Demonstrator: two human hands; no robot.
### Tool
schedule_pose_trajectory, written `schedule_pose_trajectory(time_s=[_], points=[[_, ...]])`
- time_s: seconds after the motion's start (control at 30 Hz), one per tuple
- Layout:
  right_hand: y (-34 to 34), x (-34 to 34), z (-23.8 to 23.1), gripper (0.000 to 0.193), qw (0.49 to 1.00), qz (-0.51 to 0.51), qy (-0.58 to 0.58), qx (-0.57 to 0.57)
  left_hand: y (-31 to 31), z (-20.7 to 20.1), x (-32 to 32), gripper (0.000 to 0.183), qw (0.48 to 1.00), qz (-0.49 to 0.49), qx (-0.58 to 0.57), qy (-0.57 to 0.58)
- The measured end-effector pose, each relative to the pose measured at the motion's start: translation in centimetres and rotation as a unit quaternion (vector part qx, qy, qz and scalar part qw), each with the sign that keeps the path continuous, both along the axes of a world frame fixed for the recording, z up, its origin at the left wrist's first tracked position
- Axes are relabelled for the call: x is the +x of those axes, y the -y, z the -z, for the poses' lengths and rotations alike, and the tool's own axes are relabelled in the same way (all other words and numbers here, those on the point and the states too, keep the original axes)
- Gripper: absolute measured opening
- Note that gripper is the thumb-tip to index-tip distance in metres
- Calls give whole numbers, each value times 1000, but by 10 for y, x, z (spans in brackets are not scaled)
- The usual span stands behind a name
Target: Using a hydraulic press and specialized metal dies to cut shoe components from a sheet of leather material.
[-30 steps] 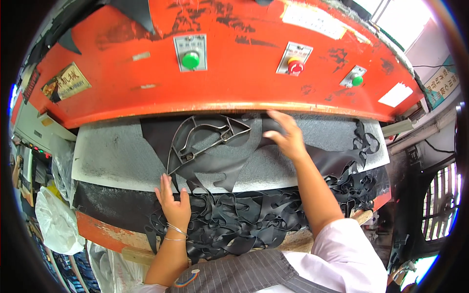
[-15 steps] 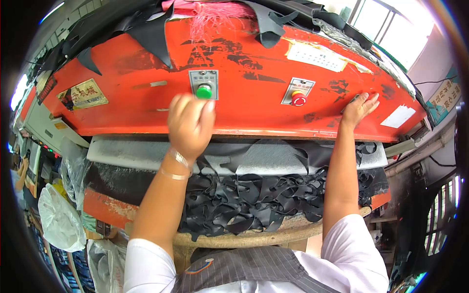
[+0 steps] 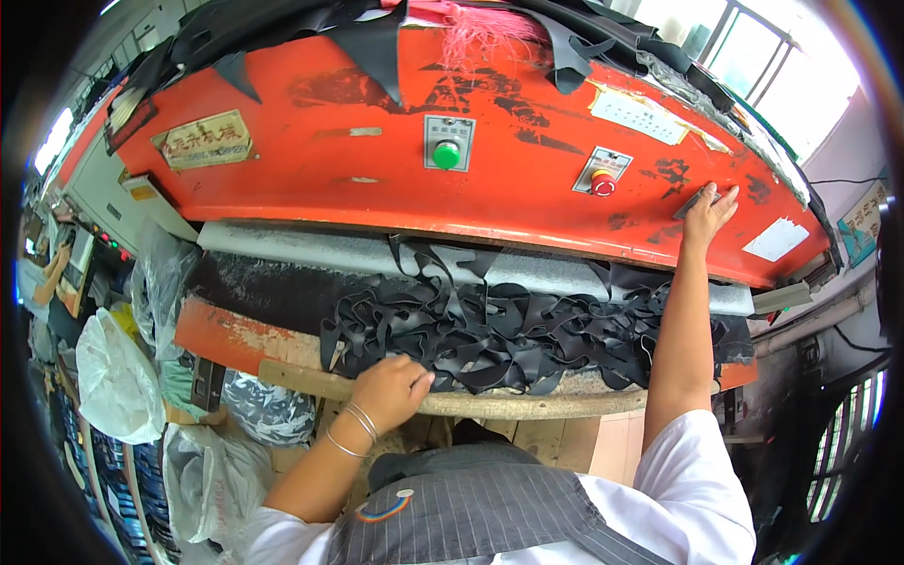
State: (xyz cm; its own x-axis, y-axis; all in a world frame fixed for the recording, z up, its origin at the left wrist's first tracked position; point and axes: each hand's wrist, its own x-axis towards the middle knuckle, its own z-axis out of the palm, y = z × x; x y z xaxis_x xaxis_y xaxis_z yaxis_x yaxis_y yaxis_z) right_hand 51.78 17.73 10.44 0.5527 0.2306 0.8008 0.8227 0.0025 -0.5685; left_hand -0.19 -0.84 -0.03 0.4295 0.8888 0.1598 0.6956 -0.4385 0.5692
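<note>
A wide red machine panel [image 3: 311, 179] spans the view, with a green push button [image 3: 446, 155] and a red stop button [image 3: 604, 183] on it. Low at the wooden front bar [image 3: 527, 405] is my left hand [image 3: 391, 394], fingers curled in and nothing visible in them. Beside it lies a heap of tangled black leather-like offcut strips [image 3: 508, 330]. My right hand [image 3: 711, 215], fingers stretched, rests on the panel right of the stop button, against a small dark plate [image 3: 692, 202] that it partly covers.
Under the panel runs a grey-white slab [image 3: 311, 252]. Black sheets [image 3: 367, 56] and pink fringe [image 3: 480, 33] hang over the machine's top. Plastic bags [image 3: 118, 377] stand at the left, near another person's arm [image 3: 47, 273]. A window [image 3: 753, 56] is at the far right.
My left hand has dropped from the green button to the front bar. My right hand remains on the panel. The view has shifted, and the strips sit closer to the front.
</note>
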Motion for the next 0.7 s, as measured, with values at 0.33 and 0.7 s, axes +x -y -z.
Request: schedule_pose_trajectory(time_s=[0.33,0.7], points=[[35,-285,46,39,919,-362,157,-1,18,25,23,20,990,-101,96,-13],[-23,-223,74,38,798,-438,268,-317,-26,-8,-16,23,990,67,-122,11]])
